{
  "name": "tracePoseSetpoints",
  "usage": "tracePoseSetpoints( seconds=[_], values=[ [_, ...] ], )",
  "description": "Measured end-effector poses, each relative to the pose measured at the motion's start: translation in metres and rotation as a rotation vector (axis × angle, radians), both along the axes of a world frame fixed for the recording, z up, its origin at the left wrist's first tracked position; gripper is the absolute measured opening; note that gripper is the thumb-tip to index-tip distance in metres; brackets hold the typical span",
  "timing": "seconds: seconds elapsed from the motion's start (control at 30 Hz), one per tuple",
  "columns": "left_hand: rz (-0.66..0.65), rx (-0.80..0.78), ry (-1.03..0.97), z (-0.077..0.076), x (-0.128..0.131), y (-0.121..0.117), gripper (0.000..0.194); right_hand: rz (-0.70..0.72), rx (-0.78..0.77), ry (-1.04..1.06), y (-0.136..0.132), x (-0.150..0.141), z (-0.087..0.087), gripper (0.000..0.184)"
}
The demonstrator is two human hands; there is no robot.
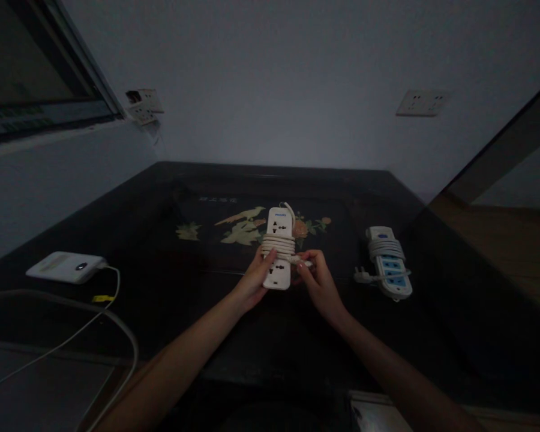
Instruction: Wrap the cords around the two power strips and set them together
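Observation:
A white power strip (278, 279) is held upright over the middle of the dark table, its cord (279, 242) wound several times around its body. My left hand (255, 277) grips the strip's lower left side, thumb lying across the front near the coils. At the strip's right edge, my right hand (315, 277) pinches the plug end of the cord (302, 261) between thumb and fingers. A loop of the same cord rises from the strip's top end. The plug's prongs are hidden by my fingers.
To the right lies a second power strip (392, 276) with blue sockets, its cord wrapped around it. A white power bank (65, 267) with a cable sits at the left, near a yellow tag (102, 299). Wall sockets (420, 103) are behind the flower-patterned table (198, 336).

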State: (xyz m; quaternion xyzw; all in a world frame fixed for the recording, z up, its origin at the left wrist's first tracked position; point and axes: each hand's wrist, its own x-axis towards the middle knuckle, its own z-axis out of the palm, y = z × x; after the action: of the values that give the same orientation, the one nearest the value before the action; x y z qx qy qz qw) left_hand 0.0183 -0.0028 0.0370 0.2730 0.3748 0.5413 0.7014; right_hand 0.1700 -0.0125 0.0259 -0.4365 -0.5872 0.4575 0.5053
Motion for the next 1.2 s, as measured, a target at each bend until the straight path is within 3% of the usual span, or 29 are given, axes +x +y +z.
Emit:
tracePoseSetpoints(
  seconds=[0.13, 0.27, 0.53, 0.77, 1.03, 1.2],
  values=[
    [0.056, 0.051, 0.073, 0.0, 0.0, 0.0, 0.059, 0.115, -0.09, 0.055, 0.004, 0.004, 0.003, 0.025],
    [0.039, 0.084, 0.103, 0.003, 0.001, -0.004, 0.059, 0.154, -0.07, 0.026, 0.007, 0.014, 0.008, 0.027],
    [0.014, 0.096, 0.16, -0.005, 0.007, -0.006, 0.052, -0.13, 0.33, -0.439, 0.0, 0.017, 0.012, 0.019],
    [0.128, 0.125, 0.169, -0.011, 0.008, 0.0, 0.065, -0.187, 0.534, -0.671, 0.0, 0.015, 0.005, 0.013],
    [0.043, 0.097, 0.214, -0.017, 0.009, -0.001, 0.06, -0.094, 0.43, -0.833, -0.005, 0.028, 0.007, 0.023],
    [-0.082, 0.048, 0.33, -0.019, 0.035, 0.011, 0.053, -0.102, 0.391, -1.046, -0.004, 0.063, 0.017, 0.025]
  ],
)
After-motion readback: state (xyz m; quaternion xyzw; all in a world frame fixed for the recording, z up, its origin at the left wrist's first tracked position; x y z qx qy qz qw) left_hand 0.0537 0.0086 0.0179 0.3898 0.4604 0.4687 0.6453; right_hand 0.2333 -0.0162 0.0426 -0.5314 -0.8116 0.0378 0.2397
